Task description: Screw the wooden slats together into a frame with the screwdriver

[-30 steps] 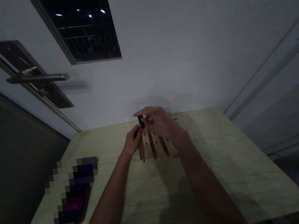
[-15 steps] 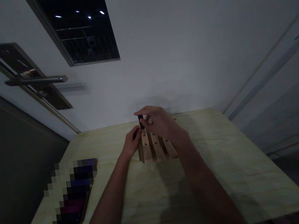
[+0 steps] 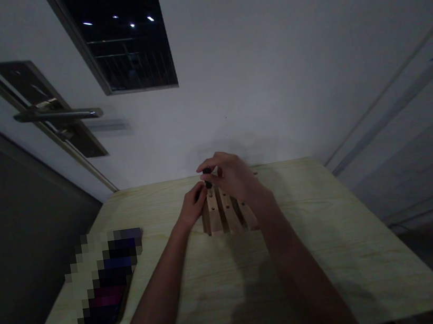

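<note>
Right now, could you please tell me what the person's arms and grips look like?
The left grip and right grip are bare hands without gloves. The tapering forearms show no sleeve, watch or cable. Any markings are indistinct.

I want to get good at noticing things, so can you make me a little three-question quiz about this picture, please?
1. Pick one. What colour is the tool grip at the fingers of the right hand?
A) white
B) black
C) yellow

2. True or false? The left hand is at the left end of the wooden slats.

3. Fill the gap. In the picture, the door handle is lower down and to the ____ of the window.

Key: 1. B; 2. True; 3. left.
</note>
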